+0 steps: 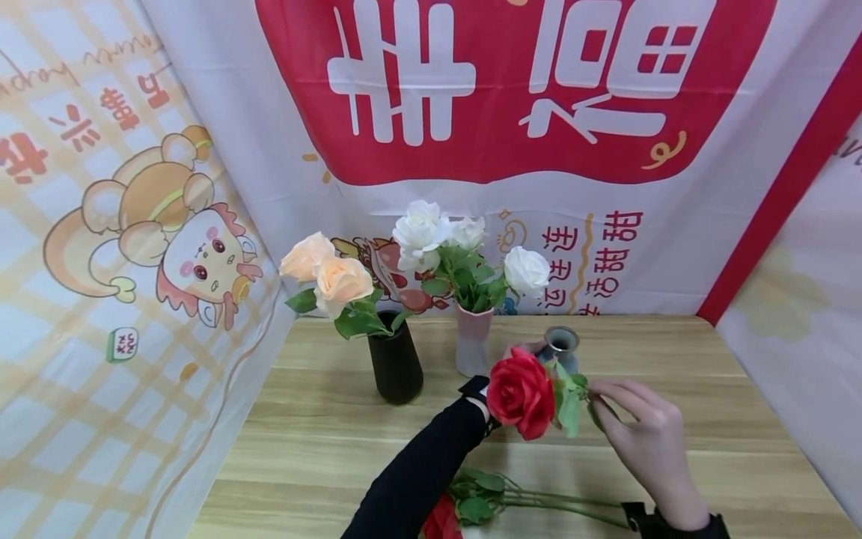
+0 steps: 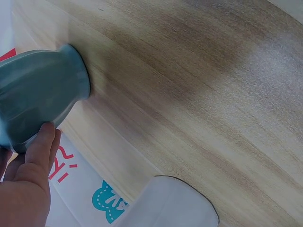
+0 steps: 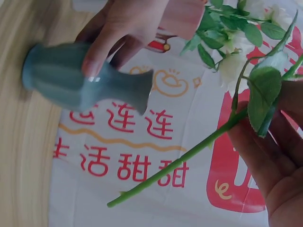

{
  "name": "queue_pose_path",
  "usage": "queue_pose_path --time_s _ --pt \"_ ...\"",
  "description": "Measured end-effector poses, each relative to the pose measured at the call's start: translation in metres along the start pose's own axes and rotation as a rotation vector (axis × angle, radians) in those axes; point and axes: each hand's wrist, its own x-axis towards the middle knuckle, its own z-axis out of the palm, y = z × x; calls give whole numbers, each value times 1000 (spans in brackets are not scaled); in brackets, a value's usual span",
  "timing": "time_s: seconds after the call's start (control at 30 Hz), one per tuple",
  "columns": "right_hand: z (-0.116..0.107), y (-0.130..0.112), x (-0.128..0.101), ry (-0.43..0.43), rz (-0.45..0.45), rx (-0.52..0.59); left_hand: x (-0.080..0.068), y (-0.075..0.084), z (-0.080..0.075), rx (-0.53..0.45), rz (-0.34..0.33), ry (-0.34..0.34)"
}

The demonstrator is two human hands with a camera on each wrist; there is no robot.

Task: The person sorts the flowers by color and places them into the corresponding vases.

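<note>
A small blue-grey vase (image 1: 561, 346) stands on the wooden table (image 1: 323, 427). My left hand (image 1: 522, 349), at the end of a black sleeve, grips the vase; its fingers (image 3: 118, 33) curl round the vase's body (image 3: 66, 78), and a finger (image 2: 40, 151) lies against the vase's side (image 2: 38, 94). A red rose (image 1: 520, 391) hovers just in front of the vase and hides most of that hand. My right hand (image 1: 643, 427) pinches the rose's green stem (image 3: 189, 156) near its leaves, and the cut end points toward the vase's mouth.
A black vase (image 1: 395, 367) with peach roses and a pink vase (image 1: 473, 340) with white roses stand behind and to the left. More red roses (image 1: 471, 509) lie at the table's front edge. Printed banners close off the back and both sides.
</note>
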Motion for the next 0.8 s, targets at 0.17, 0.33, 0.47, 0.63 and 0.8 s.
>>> queue_pose_path --time_s 0.17,0.33,0.47,0.63,0.8 --pt "4 -4 6 61 62 44 99 -154 -11 624 170 -22" --pt "7 -9 14 89 137 117 194 -259 -10 480 299 188" --pt "9 -11 17 107 195 224 145 -167 2 660 237 222" --pt "9 -8 21 104 310 273 88 -79 10 670 93 179" --pt "6 -6 27 89 404 309 83 -73 9 683 59 168"
